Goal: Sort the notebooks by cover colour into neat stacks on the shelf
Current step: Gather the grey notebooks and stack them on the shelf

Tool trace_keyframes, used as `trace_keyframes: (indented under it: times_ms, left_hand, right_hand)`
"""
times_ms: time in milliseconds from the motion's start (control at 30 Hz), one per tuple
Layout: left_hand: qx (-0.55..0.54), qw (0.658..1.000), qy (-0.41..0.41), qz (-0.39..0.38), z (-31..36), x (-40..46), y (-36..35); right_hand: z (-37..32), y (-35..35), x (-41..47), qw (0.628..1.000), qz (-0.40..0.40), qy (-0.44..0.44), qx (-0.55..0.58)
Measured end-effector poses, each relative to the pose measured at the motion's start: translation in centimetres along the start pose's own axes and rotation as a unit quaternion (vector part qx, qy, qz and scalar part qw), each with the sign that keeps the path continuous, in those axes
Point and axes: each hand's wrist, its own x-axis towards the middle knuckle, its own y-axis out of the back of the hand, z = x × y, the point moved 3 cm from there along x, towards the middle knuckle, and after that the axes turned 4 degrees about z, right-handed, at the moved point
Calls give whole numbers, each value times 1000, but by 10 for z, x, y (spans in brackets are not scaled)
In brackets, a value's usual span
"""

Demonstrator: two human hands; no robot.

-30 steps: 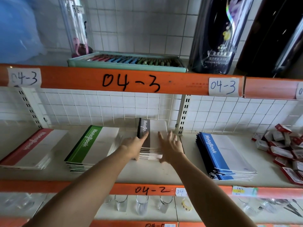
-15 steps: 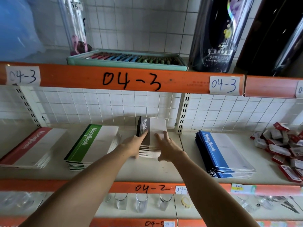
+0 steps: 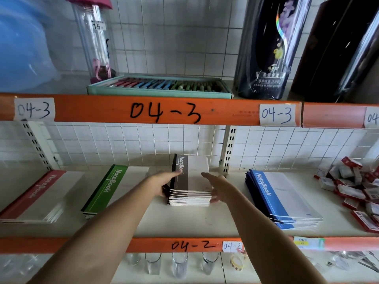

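Four notebook stacks lie on the middle shelf [image 3: 184, 220]. A red stack [image 3: 39, 196] is at the far left, a green stack [image 3: 117, 186] beside it, a brown stack [image 3: 191, 180] in the middle and a blue stack [image 3: 281, 198] to the right. My left hand [image 3: 163, 184] presses against the left side of the brown stack, its fingers straight. My right hand [image 3: 218, 186] lies flat against the stack's right side. Both hands bracket the brown stack from either side.
Small red-and-white boxes [image 3: 356, 189] are heaped at the shelf's right end. The shelf above holds a tray of pens [image 3: 160, 87], a clear bottle [image 3: 96, 42] and dark boxes [image 3: 268, 48]. Glasses [image 3: 179, 265] stand on the shelf below. A slotted upright [image 3: 228, 148] rises behind the brown stack.
Both hands have slid from the top of the brown stack down to its two sides. The stack now sits squarer.
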Motion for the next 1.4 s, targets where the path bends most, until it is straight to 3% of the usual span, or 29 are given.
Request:
trace_keyframes:
  times_ms: [467,1033,1400]
  left_hand:
    - [59,997,55,2,3,19,9]
    - [26,997,66,8,-12,4,15]
    - [43,996,75,1,-37,-44,13]
  right_hand:
    - [-8,-7,8,997,-12,-66,-50]
    - [4,-12,1,986,-60,-118,-101]
    - [21,-6,-39,982,-84,-91,-145]
